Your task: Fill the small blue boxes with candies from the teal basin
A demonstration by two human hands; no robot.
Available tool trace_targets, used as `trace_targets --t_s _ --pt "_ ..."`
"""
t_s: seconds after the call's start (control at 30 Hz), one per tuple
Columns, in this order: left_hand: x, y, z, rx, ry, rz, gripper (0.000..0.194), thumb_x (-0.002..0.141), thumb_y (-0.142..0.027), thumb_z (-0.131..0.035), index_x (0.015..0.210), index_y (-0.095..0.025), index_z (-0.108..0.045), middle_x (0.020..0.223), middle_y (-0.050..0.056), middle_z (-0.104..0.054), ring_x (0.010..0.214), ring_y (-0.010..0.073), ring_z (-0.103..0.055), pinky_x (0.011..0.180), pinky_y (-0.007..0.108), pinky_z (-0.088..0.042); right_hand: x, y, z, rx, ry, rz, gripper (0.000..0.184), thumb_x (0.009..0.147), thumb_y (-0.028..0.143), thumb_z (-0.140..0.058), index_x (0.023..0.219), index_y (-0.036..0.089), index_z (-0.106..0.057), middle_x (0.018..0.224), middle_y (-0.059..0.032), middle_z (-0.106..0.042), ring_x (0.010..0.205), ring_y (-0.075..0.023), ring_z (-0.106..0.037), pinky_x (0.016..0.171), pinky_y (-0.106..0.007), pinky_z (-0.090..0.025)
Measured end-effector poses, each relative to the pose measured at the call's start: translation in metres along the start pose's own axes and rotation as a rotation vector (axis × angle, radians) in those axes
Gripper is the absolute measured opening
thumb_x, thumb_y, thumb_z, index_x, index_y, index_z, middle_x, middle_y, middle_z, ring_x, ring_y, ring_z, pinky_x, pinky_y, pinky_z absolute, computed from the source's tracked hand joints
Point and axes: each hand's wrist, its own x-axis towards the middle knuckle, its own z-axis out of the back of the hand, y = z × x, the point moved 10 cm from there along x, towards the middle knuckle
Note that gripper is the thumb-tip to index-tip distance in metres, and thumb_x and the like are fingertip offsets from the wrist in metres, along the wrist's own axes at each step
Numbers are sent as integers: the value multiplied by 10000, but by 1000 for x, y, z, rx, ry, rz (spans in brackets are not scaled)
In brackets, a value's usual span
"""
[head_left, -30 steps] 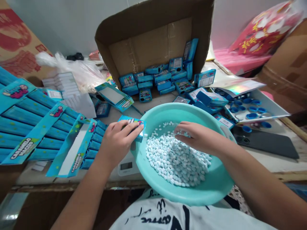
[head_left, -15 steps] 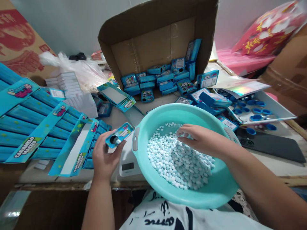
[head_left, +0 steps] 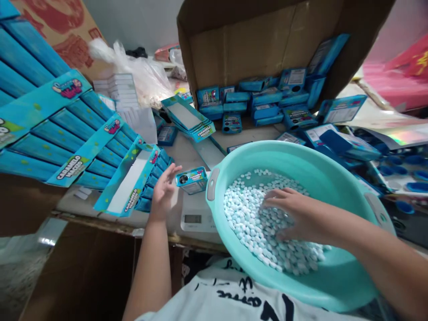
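Note:
My left hand (head_left: 163,191) is open, fingers spread, just left of a small blue candy box (head_left: 192,179). The box stands upright on a white digital scale (head_left: 197,217), its dark round opening facing up. Inside the turquoise basin (head_left: 247,156) lies a heap of small pale blue and white candies (head_left: 249,223). My right hand (head_left: 284,211) reaches into the heap with fingers and thumb apart. Its fingertips touch the candies, and I cannot see whether any lie under the palm.
Blue display trays packed with boxes (head_left: 90,129) stack up at the left. A tipped cardboard carton (head_left: 234,53) holds several blue boxes behind the basin. An empty display tray (head_left: 183,117) lies behind the scale. Blue caps (head_left: 414,187) sit at the right.
My left hand has let go of the candy box, which now stands on the scale. The right hand has lowered into the candies and opened. The view has shifted toward the left.

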Motion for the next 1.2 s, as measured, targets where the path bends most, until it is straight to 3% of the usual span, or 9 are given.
trace_targets --t_s 0.1,0.17,0.33,0.5,0.9,1.0,1.07,1.13,1.2 --pt "-1 18 32 -28 -236 -2 707 890 -730 -519 1313 -182 -661 1263 145 -699 1287 274 -601 1168 432 -401 3 9 6 31 12 31 297 837 338 -651 1113 254 -718 1186 -96 -650 1077 -314 -620 924 -472 -492" --pt "-3 29 39 51 -289 40 632 936 -669 -498 1299 -180 -667 1226 135 -711 1233 251 -628 1129 410 -432 4 7 8 37 20 5 221 900 329 -559 1006 235 -729 1095 -95 -685 990 -290 -645 869 -444 -494" --pt "-3 32 28 100 -255 95 546 968 -608 -492 1289 -205 -673 1208 116 -714 1145 248 -668 1044 405 -498 0 -11 13 24 -16 -91 299 948 368 -467 996 239 -732 1061 -91 -715 895 -266 -655 776 -400 -498" --pt "-6 33 23 173 -280 211 549 959 -628 -497 1273 -221 -688 1228 108 -710 1129 244 -675 1012 383 -524 -1 -13 25 28 -113 -65 377 964 458 -421 989 246 -732 1085 -82 -726 932 -280 -664 791 -393 -498" --pt "-8 23 30 227 -344 203 576 955 -643 -487 1243 -189 -695 1189 126 -711 1088 234 -675 977 370 -532 -2 -16 37 71 -227 -48 372 948 532 -497 935 249 -737 1029 -63 -726 861 -242 -661 756 -363 -514" --pt "-8 18 27 196 -275 107 635 925 -686 -500 1277 -184 -666 1186 129 -709 1105 255 -674 1019 409 -514 -1 -15 41 74 -253 -44 360 942 518 -509 929 241 -738 1026 -70 -719 844 -241 -654 753 -370 -514" --pt "-9 13 9 188 -111 19 714 868 -692 -593 1385 -200 -583 1324 134 -656 1237 277 -619 1087 420 -474 -1 -14 43 77 -269 -46 360 934 499 -505 927 224 -737 1025 -86 -713 846 -247 -652 757 -377 -512" --pt "-12 8 -11 276 36 -30 790 791 -611 -741 1440 -218 -520 1405 131 -607 1298 286 -581 1097 410 -470 0 -13 43 83 -269 -52 352 924 464 -499 926 202 -734 1012 -101 -708 845 -252 -650 756 -377 -506" --pt "-14 -5 -24 442 56 -91 669 775 -468 -809 1350 -215 -579 1275 115 -672 1185 269 -641 1007 385 -524 1 -12 43 85 -264 -50 329 912 417 -496 918 185 -729 995 -108 -703 839 -249 -648 752 -368 -497"
